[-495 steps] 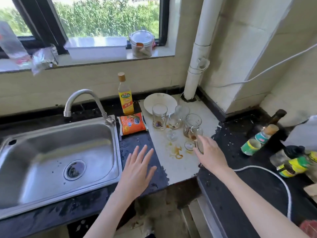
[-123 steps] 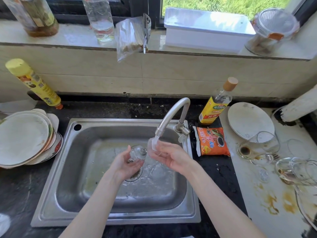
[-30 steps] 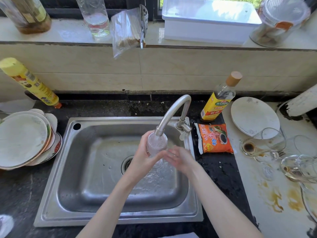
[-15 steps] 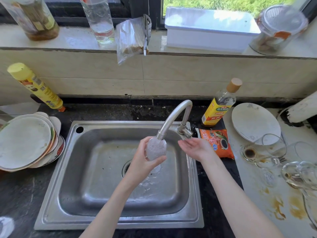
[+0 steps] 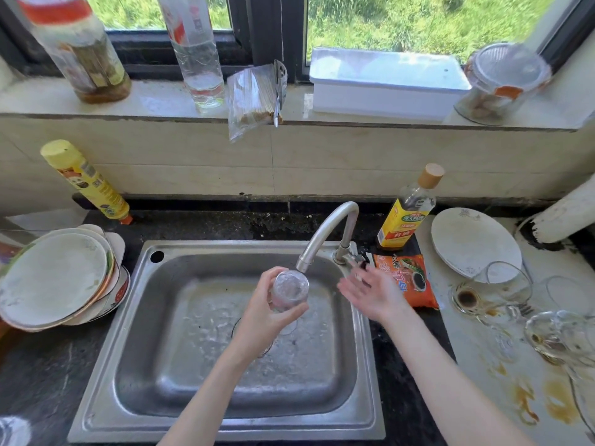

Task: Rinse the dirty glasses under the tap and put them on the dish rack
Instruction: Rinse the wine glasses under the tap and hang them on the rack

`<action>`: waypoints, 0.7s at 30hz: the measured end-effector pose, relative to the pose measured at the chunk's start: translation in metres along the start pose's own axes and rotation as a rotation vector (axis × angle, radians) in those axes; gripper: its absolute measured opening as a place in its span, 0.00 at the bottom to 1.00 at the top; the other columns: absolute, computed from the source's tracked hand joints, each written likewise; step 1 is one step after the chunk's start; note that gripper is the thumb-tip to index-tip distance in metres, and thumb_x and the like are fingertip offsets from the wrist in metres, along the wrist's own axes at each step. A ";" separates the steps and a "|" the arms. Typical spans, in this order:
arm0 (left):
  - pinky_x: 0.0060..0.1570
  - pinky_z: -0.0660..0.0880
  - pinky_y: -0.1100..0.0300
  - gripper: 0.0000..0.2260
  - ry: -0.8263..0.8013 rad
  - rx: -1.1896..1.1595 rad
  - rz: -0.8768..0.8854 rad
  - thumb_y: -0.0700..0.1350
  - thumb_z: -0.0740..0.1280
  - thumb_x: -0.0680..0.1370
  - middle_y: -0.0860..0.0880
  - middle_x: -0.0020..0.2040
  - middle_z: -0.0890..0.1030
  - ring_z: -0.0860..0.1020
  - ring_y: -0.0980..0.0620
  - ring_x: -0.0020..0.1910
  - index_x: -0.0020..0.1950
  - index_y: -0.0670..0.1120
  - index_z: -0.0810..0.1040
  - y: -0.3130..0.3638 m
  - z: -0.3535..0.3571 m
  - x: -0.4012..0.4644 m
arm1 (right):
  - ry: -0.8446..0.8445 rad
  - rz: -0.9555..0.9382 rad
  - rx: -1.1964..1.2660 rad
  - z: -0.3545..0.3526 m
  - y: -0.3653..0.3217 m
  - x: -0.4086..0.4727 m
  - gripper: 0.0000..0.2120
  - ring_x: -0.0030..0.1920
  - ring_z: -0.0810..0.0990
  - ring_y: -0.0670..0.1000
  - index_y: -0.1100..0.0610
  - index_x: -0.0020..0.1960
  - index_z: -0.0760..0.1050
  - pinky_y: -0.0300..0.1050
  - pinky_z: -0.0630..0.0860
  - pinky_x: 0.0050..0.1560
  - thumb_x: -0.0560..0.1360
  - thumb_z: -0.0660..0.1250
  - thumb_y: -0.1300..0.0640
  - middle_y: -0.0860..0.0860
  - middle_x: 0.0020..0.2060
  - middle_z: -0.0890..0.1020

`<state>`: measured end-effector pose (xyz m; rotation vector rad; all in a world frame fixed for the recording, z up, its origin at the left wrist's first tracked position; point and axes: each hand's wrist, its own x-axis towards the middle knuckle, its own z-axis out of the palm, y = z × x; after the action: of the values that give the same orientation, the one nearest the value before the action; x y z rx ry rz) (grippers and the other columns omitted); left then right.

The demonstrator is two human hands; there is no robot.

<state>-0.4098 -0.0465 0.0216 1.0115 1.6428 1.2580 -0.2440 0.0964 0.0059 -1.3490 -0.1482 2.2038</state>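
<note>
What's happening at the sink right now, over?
Left hand grips glass under tap. Right hand open, empty, near tap handle. More dirty glasses wait on right counter. Nothing in the way.

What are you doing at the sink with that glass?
A person is rinsing a dirty glass. The left hand grips it right under the tap, over the sink, with water bubbling inside it. The right hand is open, near the tap handle. More dirty glasses wait on the stained counter to the right. No dish rack is clearly in view.
</note>
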 end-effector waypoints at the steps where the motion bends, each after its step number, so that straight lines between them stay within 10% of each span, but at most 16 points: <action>1: 0.55 0.74 0.62 0.25 0.007 0.001 0.002 0.41 0.76 0.68 0.56 0.56 0.76 0.77 0.57 0.54 0.60 0.52 0.69 0.000 0.001 0.000 | -0.013 0.053 -0.113 -0.004 0.011 -0.003 0.16 0.64 0.72 0.60 0.66 0.63 0.69 0.52 0.72 0.58 0.80 0.58 0.57 0.62 0.62 0.72; 6: 0.56 0.74 0.59 0.26 -0.010 0.008 0.007 0.43 0.76 0.67 0.62 0.52 0.77 0.77 0.57 0.53 0.60 0.55 0.69 0.000 0.010 -0.003 | -0.060 0.310 -0.594 -0.018 0.082 -0.023 0.20 0.36 0.77 0.50 0.66 0.52 0.77 0.38 0.73 0.33 0.79 0.60 0.48 0.56 0.41 0.80; 13: 0.52 0.68 0.72 0.27 -0.065 0.131 0.057 0.42 0.76 0.67 0.60 0.54 0.77 0.75 0.62 0.55 0.59 0.58 0.66 -0.001 0.018 -0.010 | -0.040 0.303 -0.156 0.013 0.096 -0.017 0.09 0.20 0.68 0.46 0.61 0.38 0.76 0.35 0.67 0.21 0.75 0.60 0.65 0.51 0.25 0.73; 21: 0.46 0.69 0.75 0.27 -0.094 0.254 0.008 0.47 0.75 0.69 0.62 0.51 0.74 0.75 0.70 0.48 0.60 0.61 0.63 -0.007 0.010 -0.016 | -0.014 0.024 -0.156 0.005 0.070 -0.014 0.09 0.42 0.78 0.53 0.62 0.51 0.76 0.43 0.75 0.44 0.78 0.64 0.55 0.56 0.43 0.81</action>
<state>-0.3963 -0.0592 0.0154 1.2119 1.7560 1.0068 -0.2712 0.0312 -0.0061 -1.4247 -0.3160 2.2621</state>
